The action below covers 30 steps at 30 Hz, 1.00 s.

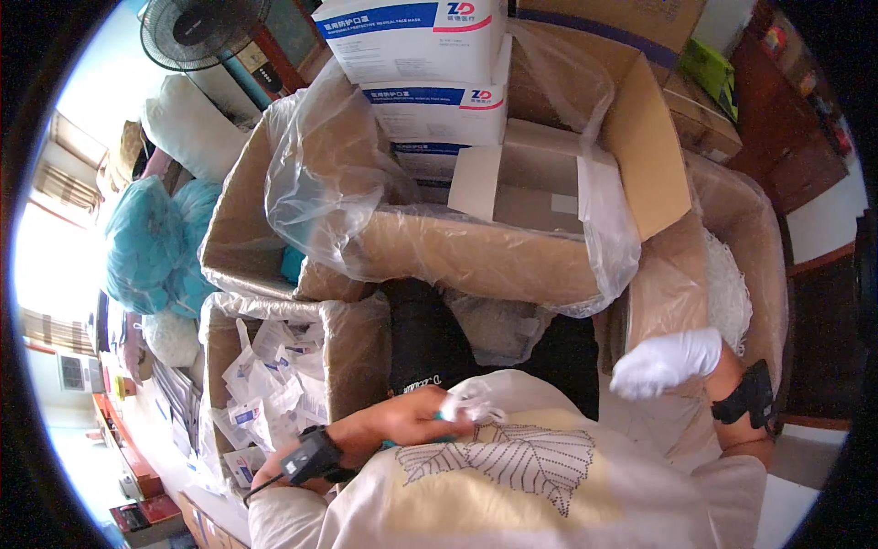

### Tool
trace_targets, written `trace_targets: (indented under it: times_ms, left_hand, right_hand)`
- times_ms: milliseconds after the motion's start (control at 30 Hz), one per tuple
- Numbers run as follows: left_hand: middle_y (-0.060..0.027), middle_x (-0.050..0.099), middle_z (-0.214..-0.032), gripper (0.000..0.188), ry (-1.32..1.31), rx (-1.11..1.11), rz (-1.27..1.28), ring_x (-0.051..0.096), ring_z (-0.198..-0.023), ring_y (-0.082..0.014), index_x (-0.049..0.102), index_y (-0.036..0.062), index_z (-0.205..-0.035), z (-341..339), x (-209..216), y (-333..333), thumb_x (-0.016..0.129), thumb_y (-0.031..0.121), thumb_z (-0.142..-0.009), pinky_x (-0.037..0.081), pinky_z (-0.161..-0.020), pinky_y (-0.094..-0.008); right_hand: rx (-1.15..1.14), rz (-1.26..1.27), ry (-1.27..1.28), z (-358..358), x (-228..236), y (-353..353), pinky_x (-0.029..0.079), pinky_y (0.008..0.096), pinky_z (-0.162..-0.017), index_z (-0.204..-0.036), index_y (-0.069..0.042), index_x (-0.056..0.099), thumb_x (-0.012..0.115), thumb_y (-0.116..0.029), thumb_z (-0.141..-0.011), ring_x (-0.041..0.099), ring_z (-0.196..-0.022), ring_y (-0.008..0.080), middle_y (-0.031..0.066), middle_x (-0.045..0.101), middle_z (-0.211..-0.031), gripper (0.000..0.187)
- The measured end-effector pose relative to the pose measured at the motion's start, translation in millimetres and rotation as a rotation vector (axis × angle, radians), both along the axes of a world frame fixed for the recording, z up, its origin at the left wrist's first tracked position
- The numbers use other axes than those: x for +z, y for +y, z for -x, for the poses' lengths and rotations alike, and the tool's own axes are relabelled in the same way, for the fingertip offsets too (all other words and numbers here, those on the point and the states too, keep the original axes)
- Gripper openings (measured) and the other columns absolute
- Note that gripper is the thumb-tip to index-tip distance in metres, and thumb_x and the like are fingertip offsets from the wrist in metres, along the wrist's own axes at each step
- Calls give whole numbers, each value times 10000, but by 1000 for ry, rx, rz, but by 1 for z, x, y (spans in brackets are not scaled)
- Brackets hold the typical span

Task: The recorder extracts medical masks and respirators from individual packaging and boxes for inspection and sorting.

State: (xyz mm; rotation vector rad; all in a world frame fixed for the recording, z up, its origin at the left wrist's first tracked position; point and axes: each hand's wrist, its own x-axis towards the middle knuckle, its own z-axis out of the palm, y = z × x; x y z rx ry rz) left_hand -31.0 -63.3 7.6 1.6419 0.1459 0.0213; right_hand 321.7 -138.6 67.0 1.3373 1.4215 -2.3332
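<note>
Close against the person's chest, the left hand point(416, 416) pinches a small crumpled white packet point(476, 403), fingers closed around it just above the leaf print on the shirt point(512, 462). Off to the right, the right hand point(666, 361) wears a white glove and hangs loosely curled, holding nothing, near the plastic-lined side of a large cardboard box point(476, 256). Below the left wrist, a smaller box point(352, 343) holds loose white packets point(265, 384).
</note>
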Motion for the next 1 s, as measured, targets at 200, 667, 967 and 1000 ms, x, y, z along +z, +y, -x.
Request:
trace_targets:
  times_ms: [200, 667, 967, 1000]
  left_hand:
    - [9, 522, -741, 297, 299, 876, 295, 467, -678, -67, 545, 76, -781, 33, -12, 20, 409, 306, -909, 384, -612, -215]
    - [-104, 573, -983, 723, -379, 1215, 306, 558, -766, -143, 349, 50, -1272, -16, 5, 92, 350, 608, -814, 469, -658, -276]
    - [-86, 538, -978, 393, -489, 1442, -215, 495, -893, -142, 400, -24, -1205, -53, -21, 85, 439, 221, -900, 386, -826, -258]
    - [-72, 544, -922, 363, -420, 1481, -156, 497, -842, -128, 453, -27, -1136, -55, -25, 85, 447, 247, -898, 397, -783, -250]
  right_hand:
    - [-313, -205, -65, 0, -46, 16, 376, 210, -465, -802, -30, 542, 454, -243, -877, 428, -511, 68, -19, 455, -572, 242]
    - [-223, -823, 233, 133, -116, 67, 315, 322, -972, -1167, 27, 463, 437, -374, -882, 432, -1146, 264, 188, 469, -1207, 493]
    - [-1156, -311, 768, 181, -67, 89, 357, 260, -882, -1179, -13, 465, 444, -278, -903, 487, -985, 118, 28, 539, -1067, 383]
    - [-1277, -221, 833, 182, -68, 91, 365, 264, -875, -1160, -17, 481, 443, -273, -903, 494, -981, 119, 35, 541, -1063, 364]
